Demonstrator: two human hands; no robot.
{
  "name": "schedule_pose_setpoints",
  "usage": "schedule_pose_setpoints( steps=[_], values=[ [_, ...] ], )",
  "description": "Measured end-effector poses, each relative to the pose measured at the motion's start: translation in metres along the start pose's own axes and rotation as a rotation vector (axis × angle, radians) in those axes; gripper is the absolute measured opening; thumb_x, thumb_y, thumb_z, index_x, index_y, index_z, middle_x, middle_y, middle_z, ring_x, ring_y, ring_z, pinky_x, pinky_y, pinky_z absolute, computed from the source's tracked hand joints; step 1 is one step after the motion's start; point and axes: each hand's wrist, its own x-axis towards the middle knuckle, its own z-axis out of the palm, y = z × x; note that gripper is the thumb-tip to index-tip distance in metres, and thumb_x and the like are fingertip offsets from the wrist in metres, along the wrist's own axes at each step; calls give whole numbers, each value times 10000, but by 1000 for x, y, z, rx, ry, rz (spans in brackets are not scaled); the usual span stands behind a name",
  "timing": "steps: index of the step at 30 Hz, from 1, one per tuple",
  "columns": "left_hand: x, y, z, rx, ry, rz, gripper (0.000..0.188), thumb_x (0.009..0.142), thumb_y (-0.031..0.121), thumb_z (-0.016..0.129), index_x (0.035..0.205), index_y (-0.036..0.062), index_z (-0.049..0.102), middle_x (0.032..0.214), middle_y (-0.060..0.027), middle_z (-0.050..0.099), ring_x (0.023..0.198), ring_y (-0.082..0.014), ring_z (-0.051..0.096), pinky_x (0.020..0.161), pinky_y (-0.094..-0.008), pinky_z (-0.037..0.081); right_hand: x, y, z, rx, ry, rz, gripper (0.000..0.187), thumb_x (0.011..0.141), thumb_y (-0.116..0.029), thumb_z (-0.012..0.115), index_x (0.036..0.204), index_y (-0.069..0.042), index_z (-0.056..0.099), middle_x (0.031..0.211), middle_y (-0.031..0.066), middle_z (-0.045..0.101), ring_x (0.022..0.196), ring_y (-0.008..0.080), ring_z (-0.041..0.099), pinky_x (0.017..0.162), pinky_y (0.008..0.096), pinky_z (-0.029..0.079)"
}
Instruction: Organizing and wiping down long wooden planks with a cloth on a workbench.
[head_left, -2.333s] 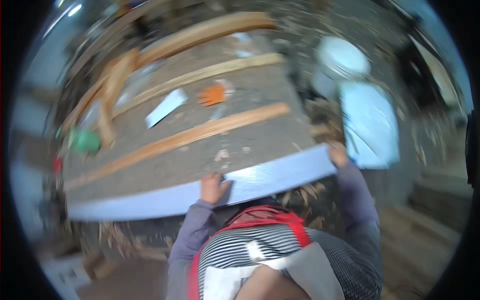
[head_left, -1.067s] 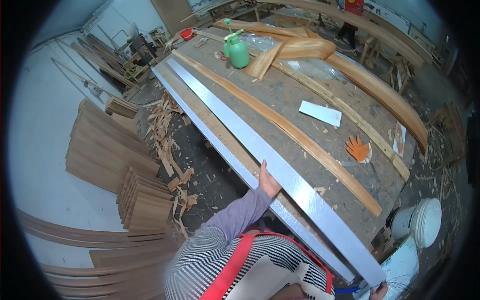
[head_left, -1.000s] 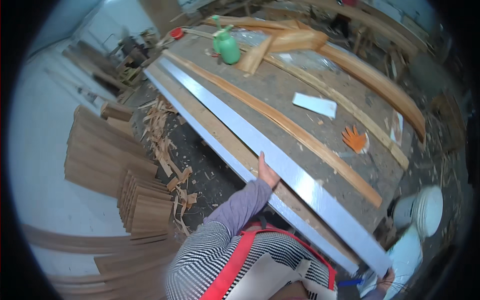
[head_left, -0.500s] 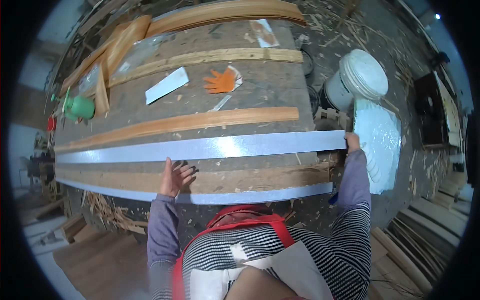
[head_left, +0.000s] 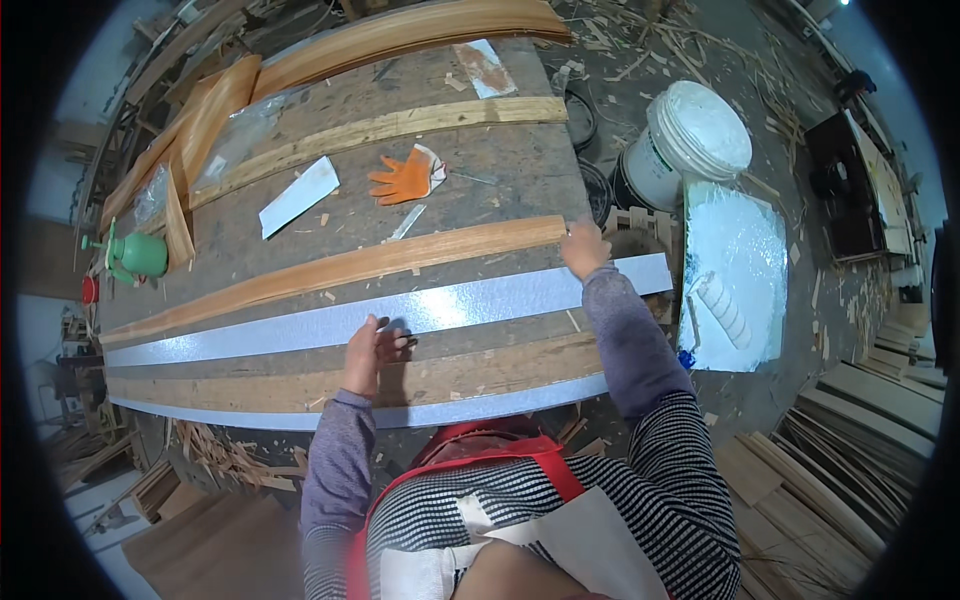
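A long white-coated strip (head_left: 500, 298), shiny as if wet, lies lengthwise across the workbench (head_left: 480, 195). Just beyond it runs a thin wood-grain strip (head_left: 400, 260). My right hand (head_left: 587, 252) reaches over the white strip, its fingers curled at the right end of the wood-grain strip, with thumb and fingertips against that end. My left hand (head_left: 370, 355) is by the near edge of the white strip, fingers apart and holding nothing. Nearer to me lie a bare wooden board (head_left: 480, 365) and another white-coated strip (head_left: 480, 409) along the bench's front edge.
An orange glove (head_left: 405, 180), a white rectangular piece (head_left: 300, 197) and a green spray bottle (head_left: 140, 255) are on the bench. More wood-grain strips (head_left: 400, 45) lie at the back. Right of the bench are a white bucket (head_left: 695, 135) and a paint roller (head_left: 722, 310) on a white-smeared board (head_left: 745, 240).
My right hand has let go of the white strip's right end and moved left to the wood-grain strip's end. My left hand stays open near the white strip. The view has shifted slightly.
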Motion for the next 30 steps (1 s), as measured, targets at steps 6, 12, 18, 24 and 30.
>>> schedule_pose_setpoints(
  steps=[6, 12, 18, 24, 30],
  values=[
    [48, 30, 58, 809, 12, 687, 388, 930, 261, 764, 1190, -16, 685, 967, -134, 734, 903, -232, 708, 770, -353, 553, -12, -4, -6, 552, 177, -32, 240, 942, -114, 637, 1159, -15, 661, 1078, 142, 696, 943, 321, 706, 829, 396, 557],
    [118, 63, 139, 1193, -127, 966, 381, 857, 265, 799, 1121, 16, 682, 1039, -180, 680, 923, -346, 696, 799, -425, 561, -20, -12, -5, 1306, -47, 116, 295, 934, -67, 694, 1199, 39, 615, 1069, 134, 691, 938, 176, 687, 816, 298, 547],
    [159, 79, 177, 1628, -218, 864, 387, 801, 297, 827, 1058, 48, 681, 1143, -189, 683, 1060, -372, 678, 889, -474, 556, -45, 2, -5, 1203, 88, 132, 342, 947, -67, 683, 1258, 41, 589, 1091, 103, 690, 938, 142, 668, 805, 282, 542],
    [182, 105, 183, 1821, -368, 670, 333, 822, 326, 753, 1046, 81, 723, 1083, -185, 715, 1040, -378, 696, 892, -474, 565, -87, 31, -18, 1328, 52, 287, 360, 944, -61, 682, 1264, 62, 575, 1146, 133, 690, 970, 171, 688, 811, 284, 543],
    [202, 89, 173, 1764, -358, 888, 275, 883, 347, 688, 1007, 111, 755, 997, -192, 721, 976, -386, 708, 855, -489, 572, -110, 41, -13, 1421, -35, 324, 370, 960, -123, 685, 1282, 17, 566, 1151, 79, 692, 1018, 176, 706, 835, 291, 523]
  ],
)
